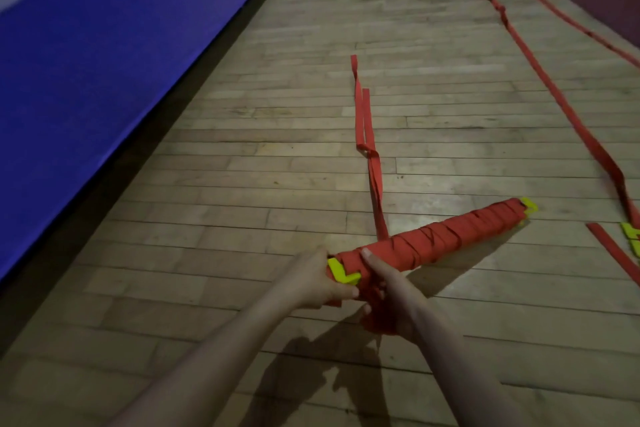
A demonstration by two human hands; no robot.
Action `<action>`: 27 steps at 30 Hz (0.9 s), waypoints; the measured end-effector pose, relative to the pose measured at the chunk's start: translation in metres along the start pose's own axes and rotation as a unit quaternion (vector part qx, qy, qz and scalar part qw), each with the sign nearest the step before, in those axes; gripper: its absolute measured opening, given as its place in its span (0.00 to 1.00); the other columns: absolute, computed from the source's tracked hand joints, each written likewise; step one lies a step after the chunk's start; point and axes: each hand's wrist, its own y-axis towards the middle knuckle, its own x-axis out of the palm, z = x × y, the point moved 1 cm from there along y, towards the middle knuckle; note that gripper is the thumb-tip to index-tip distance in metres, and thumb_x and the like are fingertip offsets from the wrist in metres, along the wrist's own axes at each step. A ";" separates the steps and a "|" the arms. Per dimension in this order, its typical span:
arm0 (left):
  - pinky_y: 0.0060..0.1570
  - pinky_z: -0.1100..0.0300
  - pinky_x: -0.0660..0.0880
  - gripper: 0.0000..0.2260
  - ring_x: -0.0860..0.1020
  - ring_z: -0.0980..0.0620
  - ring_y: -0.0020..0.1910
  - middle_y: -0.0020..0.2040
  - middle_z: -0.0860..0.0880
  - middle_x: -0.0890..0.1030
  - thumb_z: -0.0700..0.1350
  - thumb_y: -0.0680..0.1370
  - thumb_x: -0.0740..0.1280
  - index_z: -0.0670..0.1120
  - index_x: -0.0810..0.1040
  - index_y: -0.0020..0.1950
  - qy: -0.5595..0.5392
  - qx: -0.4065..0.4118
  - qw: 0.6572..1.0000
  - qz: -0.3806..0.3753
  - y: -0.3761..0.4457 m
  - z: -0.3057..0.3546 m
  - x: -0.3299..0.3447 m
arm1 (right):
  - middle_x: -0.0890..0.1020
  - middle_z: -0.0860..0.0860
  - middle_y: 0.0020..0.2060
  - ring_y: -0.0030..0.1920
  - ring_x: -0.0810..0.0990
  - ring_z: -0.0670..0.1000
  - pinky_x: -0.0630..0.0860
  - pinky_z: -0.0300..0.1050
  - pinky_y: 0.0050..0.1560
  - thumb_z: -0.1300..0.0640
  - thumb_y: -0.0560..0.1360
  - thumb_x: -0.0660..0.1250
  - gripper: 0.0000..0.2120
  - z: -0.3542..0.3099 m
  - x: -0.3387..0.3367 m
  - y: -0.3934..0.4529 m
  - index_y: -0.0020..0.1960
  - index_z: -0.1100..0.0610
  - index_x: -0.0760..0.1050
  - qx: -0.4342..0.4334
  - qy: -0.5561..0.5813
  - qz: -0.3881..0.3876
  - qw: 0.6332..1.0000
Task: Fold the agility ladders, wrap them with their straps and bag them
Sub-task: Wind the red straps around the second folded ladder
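Head view, both hands gripping strap-wrapped ladder bundle (pixel 446 236), wooden floor (pixel 242 184)

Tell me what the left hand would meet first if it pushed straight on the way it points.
The left hand already grips the wrapped ladder bundle at its near end, so it would meet that bundle at once.

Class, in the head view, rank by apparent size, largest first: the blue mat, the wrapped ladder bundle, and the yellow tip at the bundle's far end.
1. blue mat, filling the upper left.
2. wrapped ladder bundle, gripped by the left hand and right hand.
3. yellow tip; it lies farther off, yet is plainly smallest.
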 end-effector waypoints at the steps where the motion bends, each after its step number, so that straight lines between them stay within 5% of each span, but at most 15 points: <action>1: 0.42 0.57 0.76 0.23 0.77 0.53 0.44 0.47 0.53 0.76 0.57 0.67 0.76 0.51 0.70 0.55 0.043 0.013 0.998 0.043 -0.004 0.001 0.005 | 0.80 0.54 0.39 0.27 0.77 0.48 0.72 0.40 0.29 0.36 0.57 0.78 0.41 0.002 0.000 0.003 0.60 0.61 0.77 0.003 0.002 0.005 1.000; 3: 0.42 0.59 0.70 0.23 0.74 0.53 0.47 0.48 0.54 0.74 0.59 0.67 0.75 0.52 0.68 0.53 0.083 0.033 0.990 0.106 -0.010 0.000 0.014 | 0.81 0.54 0.37 0.28 0.77 0.49 0.74 0.41 0.30 0.32 0.54 0.78 0.41 0.001 -0.002 0.002 0.54 0.60 0.78 0.002 -0.031 -0.004 1.000; 6: 0.42 0.58 0.72 0.22 0.76 0.53 0.45 0.48 0.54 0.75 0.57 0.68 0.75 0.51 0.67 0.52 0.076 0.069 0.982 0.156 -0.009 -0.001 0.014 | 0.80 0.55 0.32 0.27 0.77 0.48 0.73 0.39 0.28 0.33 0.65 0.70 0.29 -0.006 -0.006 -0.001 0.44 0.60 0.79 -0.009 -0.058 -0.038 0.998; 12: 0.42 0.57 0.70 0.21 0.76 0.49 0.51 0.54 0.50 0.73 0.51 0.72 0.72 0.48 0.66 0.58 0.153 0.142 0.947 0.246 -0.002 0.003 -0.002 | 0.83 0.55 0.38 0.31 0.78 0.49 0.77 0.44 0.39 0.38 0.69 0.69 0.25 -0.008 -0.008 -0.003 0.49 0.61 0.79 -0.043 -0.044 -0.042 0.997; 15: 0.37 0.58 0.75 0.23 0.78 0.49 0.47 0.53 0.49 0.74 0.46 0.69 0.75 0.47 0.68 0.60 0.245 0.199 0.893 0.319 -0.008 -0.004 0.013 | 0.82 0.55 0.40 0.33 0.78 0.49 0.76 0.47 0.46 0.40 0.68 0.69 0.23 -0.005 -0.006 -0.005 0.47 0.61 0.77 -0.042 -0.004 -0.068 0.997; 18: 0.26 0.61 0.75 0.29 0.78 0.51 0.36 0.44 0.47 0.76 0.41 0.58 0.81 0.45 0.69 0.53 0.226 0.261 0.874 0.342 -0.008 -0.018 0.031 | 0.79 0.55 0.35 0.30 0.76 0.51 0.75 0.45 0.41 0.34 0.68 0.69 0.28 0.003 -0.002 -0.003 0.44 0.61 0.77 -0.032 0.026 -0.051 0.998; 21: 0.27 0.62 0.77 0.32 0.79 0.51 0.38 0.45 0.47 0.77 0.41 0.57 0.82 0.45 0.69 0.54 0.211 0.275 0.880 0.325 -0.009 -0.026 0.044 | 0.78 0.54 0.30 0.25 0.73 0.48 0.72 0.42 0.32 0.40 0.61 0.76 0.28 0.013 0.004 0.001 0.48 0.62 0.76 -0.020 0.042 0.019 0.999; 27: 0.36 0.60 0.78 0.30 0.78 0.49 0.42 0.49 0.46 0.76 0.40 0.59 0.81 0.44 0.70 0.56 0.206 0.304 0.877 0.312 -0.010 -0.028 0.048 | 0.76 0.51 0.28 0.22 0.73 0.46 0.69 0.38 0.25 0.39 0.64 0.75 0.25 0.014 0.012 0.011 0.48 0.56 0.73 -0.004 0.018 0.090 0.996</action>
